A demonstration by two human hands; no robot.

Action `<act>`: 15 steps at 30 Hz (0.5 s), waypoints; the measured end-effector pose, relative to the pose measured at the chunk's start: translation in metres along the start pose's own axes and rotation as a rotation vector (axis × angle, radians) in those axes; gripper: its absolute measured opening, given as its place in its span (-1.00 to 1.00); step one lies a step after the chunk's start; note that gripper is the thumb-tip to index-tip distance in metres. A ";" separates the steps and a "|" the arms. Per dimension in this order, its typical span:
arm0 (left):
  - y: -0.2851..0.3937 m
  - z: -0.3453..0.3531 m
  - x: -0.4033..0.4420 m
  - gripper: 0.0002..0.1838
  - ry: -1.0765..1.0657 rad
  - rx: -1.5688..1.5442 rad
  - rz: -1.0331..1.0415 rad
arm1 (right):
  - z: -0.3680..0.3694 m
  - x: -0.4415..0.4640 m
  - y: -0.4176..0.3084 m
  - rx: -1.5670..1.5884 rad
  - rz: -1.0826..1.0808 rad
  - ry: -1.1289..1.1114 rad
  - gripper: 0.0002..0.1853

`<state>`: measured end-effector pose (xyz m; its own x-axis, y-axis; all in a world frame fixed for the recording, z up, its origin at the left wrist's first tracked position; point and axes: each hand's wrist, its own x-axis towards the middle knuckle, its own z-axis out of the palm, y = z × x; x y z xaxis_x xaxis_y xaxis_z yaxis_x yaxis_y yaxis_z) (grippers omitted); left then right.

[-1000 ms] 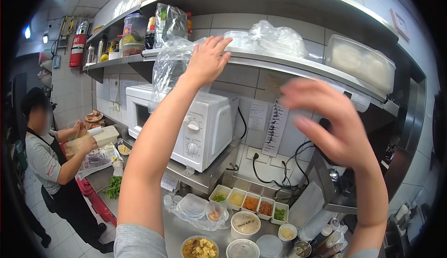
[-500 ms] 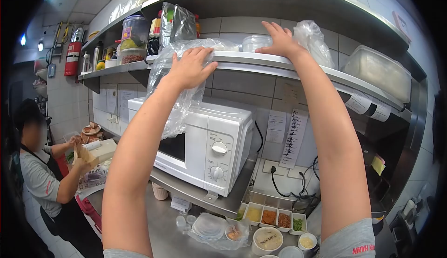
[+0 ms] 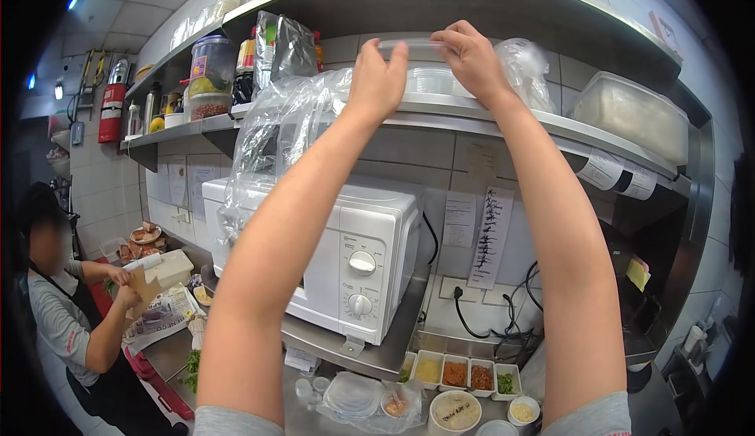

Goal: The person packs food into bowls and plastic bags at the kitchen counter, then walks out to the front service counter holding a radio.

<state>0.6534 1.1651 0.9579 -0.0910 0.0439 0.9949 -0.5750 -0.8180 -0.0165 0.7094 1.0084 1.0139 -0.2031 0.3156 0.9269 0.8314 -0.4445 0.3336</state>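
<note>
Both my hands are raised at the steel wall shelf [image 3: 543,119]. Between them is a thin clear plastic lid [image 3: 413,44], tilted nearly edge-on and slightly blurred. My right hand [image 3: 474,58] pinches its right end. At the other end, my left hand [image 3: 379,82] has its thumb and fingers around the edge. Just below, a stack of clear round lids [image 3: 432,80] rests on the shelf. A crumpled clear plastic bag [image 3: 271,133] hangs over the shelf edge beside my left forearm. Another knotted plastic bag [image 3: 525,70] stands right of my right hand.
Beneath the shelf is a white microwave [image 3: 370,235]. Small tubs of toppings [image 3: 454,375] and bagged containers [image 3: 352,395] stand on the lower counter. A large clear bin [image 3: 629,120] occupies the shelf's right end. Far left, another person [image 3: 86,318] handles brown paper.
My left hand has moved right and up from the plastic bag, towards my right hand. My right hand has lifted a clear lid from the stack, and the lid is now between both hands.
</note>
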 end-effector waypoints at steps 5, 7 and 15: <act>0.004 -0.018 0.002 -0.56 0.000 -1.171 -0.568 | -0.009 -0.018 -0.021 -0.027 -0.382 0.025 -0.68; 0.007 -0.031 -0.010 -0.61 0.029 -1.102 -0.522 | -0.014 -0.037 -0.034 -0.048 -0.393 0.033 -0.60; 0.108 -0.134 -0.161 -0.64 -0.346 -0.707 -0.468 | -0.064 -0.185 -0.139 0.659 0.135 0.213 -0.48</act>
<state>0.4966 1.1465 0.7826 0.4602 0.0147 0.8877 -0.8660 -0.2128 0.4525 0.5982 0.9585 0.8074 -0.1169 0.0922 0.9888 0.9829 0.1535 0.1019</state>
